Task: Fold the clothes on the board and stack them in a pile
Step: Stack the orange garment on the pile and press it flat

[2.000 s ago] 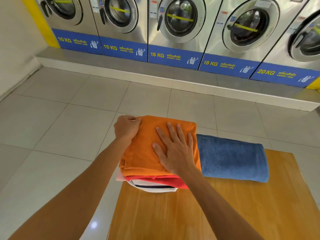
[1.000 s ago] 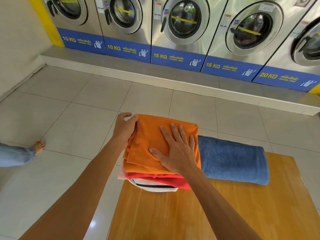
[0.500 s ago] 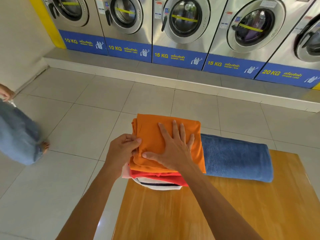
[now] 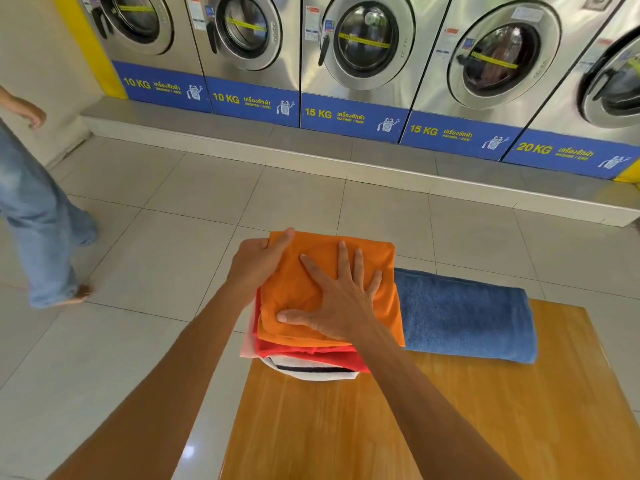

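Note:
A folded orange cloth (image 4: 374, 261) tops a pile at the far left corner of the wooden board (image 4: 450, 420). Under it lie a red garment (image 4: 311, 355) and a white one with a dark stripe (image 4: 311, 371). My left hand (image 4: 258, 263) grips the orange cloth's far left corner, thumb on top. My right hand (image 4: 341, 299) lies flat on the cloth with fingers spread, pressing it down. A folded blue towel (image 4: 464, 317) rests on the board right beside the pile.
A row of steel washing machines (image 4: 367, 46) on a raised tiled step (image 4: 311, 150) lines the back. A person in blue jeans (image 4: 38, 216) walks barefoot on the tiled floor at the left. The pile overhangs the board's left edge slightly.
My left hand slid along the orange cloth's left edge, down to the near side and back up to the far corner. The person at the left walked further into view.

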`<act>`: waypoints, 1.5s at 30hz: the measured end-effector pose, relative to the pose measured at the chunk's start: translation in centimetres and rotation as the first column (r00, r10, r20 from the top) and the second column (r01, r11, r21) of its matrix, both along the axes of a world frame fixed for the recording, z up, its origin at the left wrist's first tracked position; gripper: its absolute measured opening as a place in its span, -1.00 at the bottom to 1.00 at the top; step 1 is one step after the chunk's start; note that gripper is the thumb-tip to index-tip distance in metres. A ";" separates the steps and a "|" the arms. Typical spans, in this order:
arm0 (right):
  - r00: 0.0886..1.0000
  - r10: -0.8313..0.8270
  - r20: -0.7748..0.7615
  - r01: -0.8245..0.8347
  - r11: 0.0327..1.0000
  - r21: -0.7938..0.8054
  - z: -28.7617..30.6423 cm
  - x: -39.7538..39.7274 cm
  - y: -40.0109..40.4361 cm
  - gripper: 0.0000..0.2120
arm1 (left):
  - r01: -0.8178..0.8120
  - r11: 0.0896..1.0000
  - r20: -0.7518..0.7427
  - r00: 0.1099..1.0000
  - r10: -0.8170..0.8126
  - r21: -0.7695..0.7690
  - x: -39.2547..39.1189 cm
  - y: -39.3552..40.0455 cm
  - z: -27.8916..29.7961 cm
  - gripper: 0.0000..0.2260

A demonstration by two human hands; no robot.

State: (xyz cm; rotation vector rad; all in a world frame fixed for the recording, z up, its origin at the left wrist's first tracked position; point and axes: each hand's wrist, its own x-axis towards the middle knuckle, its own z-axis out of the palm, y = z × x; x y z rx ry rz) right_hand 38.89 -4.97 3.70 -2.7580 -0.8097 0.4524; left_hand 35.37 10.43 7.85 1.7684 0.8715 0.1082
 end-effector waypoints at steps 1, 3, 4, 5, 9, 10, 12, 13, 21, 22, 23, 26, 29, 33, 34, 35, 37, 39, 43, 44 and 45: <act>1.000 0.004 0.012 -0.004 1.000 -0.011 -0.1 0.0 -0.1 0.10 | 0.015 1.000 0.001 1.000 -0.015 -0.014 0.9 0.2 0.1 -0.74; 1.000 0.017 0.022 -0.017 1.000 -0.015 -0.2 -0.2 -0.1 0.14 | -0.070 0.985 0.066 0.995 0.081 -0.158 2.2 1.1 0.2 -0.83; 1.000 0.016 0.020 -0.016 1.000 0.001 -0.2 -0.2 -0.2 0.15 | -0.131 0.955 0.082 0.984 0.158 -0.265 2.7 1.6 0.3 -0.74; 1.000 0.006 0.014 -0.006 1.000 0.023 -0.2 -0.1 -0.3 0.16 | -0.167 0.914 0.089 0.973 0.213 -0.369 3.0 1.8 0.3 -0.65; 0.999 0.033 0.009 -0.033 0.999 0.014 -0.5 -0.4 -0.8 0.13 | -0.263 0.797 -0.070 0.961 0.269 -0.544 2.4 1.8 -2.7 -0.64; 0.999 0.043 0.013 -0.043 0.999 0.013 -0.5 -0.6 -0.8 0.10 | -0.276 0.826 -0.095 0.960 0.264 -0.491 2.2 1.8 -3.2 -0.67; 1.000 0.008 0.005 -0.008 0.997 0.074 0.0 -0.6 -0.8 -0.09 | -0.285 0.927 -0.020 0.957 0.289 -0.243 2.1 1.8 -3.7 -0.65; 0.999 -0.035 0.002 0.034 0.989 0.141 0.3 -0.4 -0.8 -0.25 | -0.293 0.956 0.063 0.954 0.295 -0.029 2.1 1.7 -3.5 -0.65; 0.982 -0.131 0.138 0.122 0.990 0.068 -0.5 3.3 -0.7 -0.44 | 0.411 0.523 -0.171 0.878 -0.446 0.746 2.2 -4.6 -5.6 -0.44; 0.975 -0.190 0.112 0.186 0.981 0.048 -0.8 3.8 -1.1 -0.43 | 0.460 0.537 -0.232 0.868 -0.438 0.707 2.2 -4.2 -6.6 -0.42; 0.964 -0.255 0.071 0.252 0.967 0.044 -1.0 4.4 -1.5 -0.43 | 0.479 0.556 -0.257 0.864 -0.432 0.679 2.5 -3.7 -7.2 -0.43; 0.925 -0.377 -0.054 0.377 0.926 -0.009 -0.7 6.0 -2.9 -0.45 | 0.506 0.577 -0.305 0.858 -0.414 0.640 3.2 -2.9 -7.1 -0.48; 0.895 -0.433 -0.105 0.429 0.901 -0.058 -0.4 7.0 -4.0 -0.45 | 0.468 0.647 -0.323 0.884 -0.339 0.602 3.2 -2.4 -6.7 -0.48; 0.867 -0.499 -0.017 0.499 0.866 0.017 -0.7 6.6 -4.7 -0.41 | 0.513 0.615 -0.344 0.858 -0.381 0.598 2.4 -1.7 -7.2 -0.47; 0.845 -0.534 0.034 0.532 0.845 0.056 -0.8 6.6 -4.8 -0.41 | 0.541 0.589 -0.383 0.841 -0.383 0.600 2.5 -1.5 -7.0 -0.47; 0.820 -0.569 0.060 0.561 0.820 0.117 -0.7 6.9 -5.0 -0.41 | 0.559 0.560 -0.421 0.829 -0.368 0.611 2.7 -1.4 -6.6 -0.47; 0.795 -0.604 -0.057 0.596 0.759 0.264 -0.4 8.1 -5.4 -0.43 | 0.526 0.519 -0.424 0.850 -0.312 0.674 3.0 -2.1 -5.7 -0.47; 0.750 -0.561 -0.351 0.661 0.651 0.373 -0.3 9.7 -5.7 -0.45 | 0.444 0.559 -0.337 0.896 -0.289 0.700 3.2 -4.0 -5.3 -0.47; 0.802 -0.442 -0.403 0.593 0.669 0.447 -0.4 11.0 -5.5 -0.53 | 0.418 0.622 -0.302 0.908 -0.290 0.662 2.9 -5.7 -6.6 -0.37; 0.818 -0.442 -0.369 0.574 0.672 0.467 -0.6 11.1 -5.5 -0.58 | 0.429 0.622 -0.306 0.903 -0.300 0.655 2.9 -5.2 -6.9 -0.35; 0.825 -0.443 -0.350 0.564 0.666 0.488 -0.8 11.3 -5.5 -0.61 | 0.443 0.620 -0.311 0.897 -0.315 0.648 2.9 -4.6 -7.1 -0.34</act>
